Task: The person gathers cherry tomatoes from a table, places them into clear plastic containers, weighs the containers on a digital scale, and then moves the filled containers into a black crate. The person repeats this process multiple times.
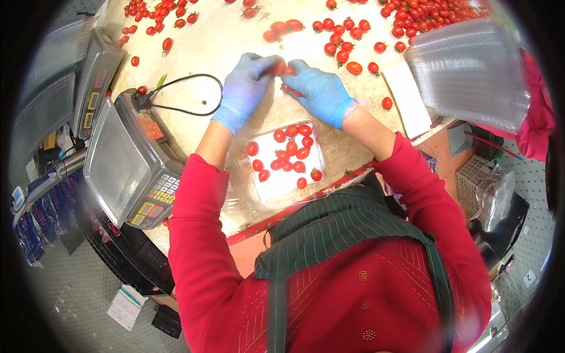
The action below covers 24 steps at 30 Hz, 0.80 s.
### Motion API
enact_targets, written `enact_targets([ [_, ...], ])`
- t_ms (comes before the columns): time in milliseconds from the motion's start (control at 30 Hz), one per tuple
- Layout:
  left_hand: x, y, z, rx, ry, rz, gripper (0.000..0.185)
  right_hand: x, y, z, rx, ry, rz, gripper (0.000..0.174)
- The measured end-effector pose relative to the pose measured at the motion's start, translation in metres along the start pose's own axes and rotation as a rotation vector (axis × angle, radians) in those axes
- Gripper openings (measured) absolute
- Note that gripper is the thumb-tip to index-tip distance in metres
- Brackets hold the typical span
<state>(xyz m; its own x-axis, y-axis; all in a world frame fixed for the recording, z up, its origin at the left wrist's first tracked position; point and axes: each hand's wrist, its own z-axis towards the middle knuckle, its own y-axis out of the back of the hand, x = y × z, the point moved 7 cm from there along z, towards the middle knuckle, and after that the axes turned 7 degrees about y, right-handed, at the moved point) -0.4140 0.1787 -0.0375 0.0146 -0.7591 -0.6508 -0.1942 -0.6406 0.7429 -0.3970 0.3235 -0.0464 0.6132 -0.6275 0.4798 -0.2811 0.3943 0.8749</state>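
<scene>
Both my hands wear blue gloves and meet above the pale tabletop. My left hand pinches a red cherry tomato, blurred, between its thumb and fingers. In my right hand are a few cherry tomatoes, partly hidden by the fingers; one shows at the fingertips. Below the hands, near the table's front edge, sits a clear plastic punnet with a white liner. Several cherry tomatoes lie loose in it, mostly towards its far part, a few with green stems. Its clear lid flap appears to lie to the left.
Loose tomatoes are scattered beyond my hands, with a large heap at far right. Stacked clear punnets stand right, beside a white strip. A digital scale and a looped black cable are left.
</scene>
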Motion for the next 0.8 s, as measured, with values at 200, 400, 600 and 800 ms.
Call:
enact_targets([
  [200, -0.012, -0.004, -0.002, -0.025, -0.015, 0.087, 0.033, -0.011, 0.004, -0.004, -0.151, -0.049, 0.238, 0.025],
  [400, -0.022, -0.012, 0.005, -0.135, -0.094, 0.161, 0.019, -0.057, -0.014, -0.042, -0.281, -0.543, 2.271, 0.047],
  [600, -0.006, -0.006, 0.013, -0.107, 0.039, -0.064, 0.033, -0.068, -0.014, -0.066, -0.405, -0.582, 2.425, 0.049],
  [800, 0.017, -0.004, -0.015, 0.265, 0.424, -1.029, 0.044, -0.056, -0.005, -0.06, -0.338, -0.424, 2.514, 0.057],
])
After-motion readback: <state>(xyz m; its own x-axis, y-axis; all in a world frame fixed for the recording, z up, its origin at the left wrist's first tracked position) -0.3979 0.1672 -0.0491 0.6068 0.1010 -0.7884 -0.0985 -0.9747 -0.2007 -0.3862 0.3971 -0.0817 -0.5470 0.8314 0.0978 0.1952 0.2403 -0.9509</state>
